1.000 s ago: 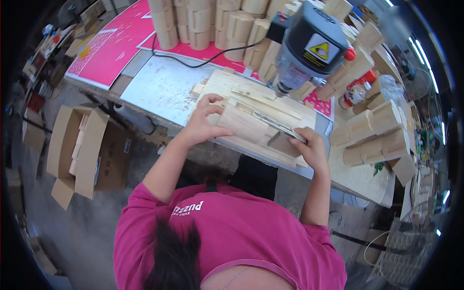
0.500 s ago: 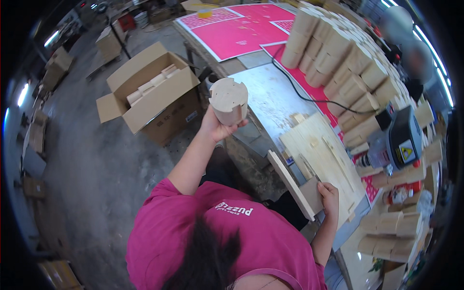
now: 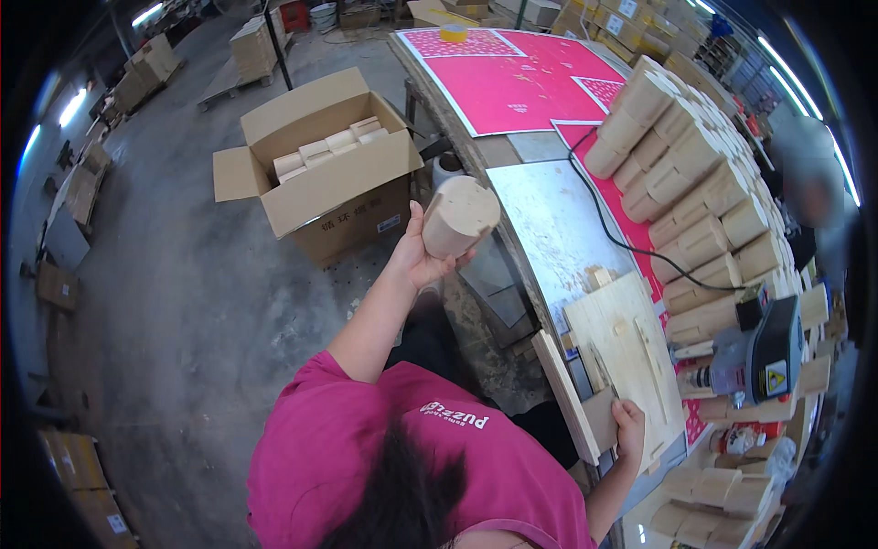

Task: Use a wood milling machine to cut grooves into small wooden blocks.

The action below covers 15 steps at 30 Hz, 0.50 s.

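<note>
The box already holds pieces, with one block outside at right, clamped in the left hand's fingers, and stacks far right; whether the right hand grips the plate is unclear.

White txt on pink shirt, dark chars on box, yel. warning sign on drill

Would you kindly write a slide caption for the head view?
Left hand holding a wooden cylinder, right hand at the wooden board.
</note>
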Motion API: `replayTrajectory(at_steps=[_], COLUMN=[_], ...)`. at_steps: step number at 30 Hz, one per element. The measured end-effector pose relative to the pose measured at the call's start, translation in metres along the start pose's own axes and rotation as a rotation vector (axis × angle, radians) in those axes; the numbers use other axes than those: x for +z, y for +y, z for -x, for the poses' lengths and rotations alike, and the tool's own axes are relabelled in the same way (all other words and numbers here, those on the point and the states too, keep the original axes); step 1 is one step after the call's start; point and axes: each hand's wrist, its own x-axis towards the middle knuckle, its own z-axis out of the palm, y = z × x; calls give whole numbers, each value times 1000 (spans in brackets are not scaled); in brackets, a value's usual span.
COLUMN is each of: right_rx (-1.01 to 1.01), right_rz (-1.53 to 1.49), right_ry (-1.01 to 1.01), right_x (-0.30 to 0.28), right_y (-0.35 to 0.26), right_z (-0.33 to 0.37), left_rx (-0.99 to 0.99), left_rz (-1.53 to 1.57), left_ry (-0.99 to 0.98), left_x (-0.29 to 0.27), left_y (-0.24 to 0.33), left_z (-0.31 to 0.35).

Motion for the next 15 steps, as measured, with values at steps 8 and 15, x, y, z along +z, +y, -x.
replayTrajectory(at_steps=[8,15], right_rx=[31,78], right_rz=[-18,-56], right_ry=[11,73], right_x=[2,-2], right_y=[-6,0], right_z=[4,1], left_rx=[431,743], left_rz=[-573,-851], left_ry=[573,992], left_x=[-14,-47], left_y=[80,214], left_z=[26,5])
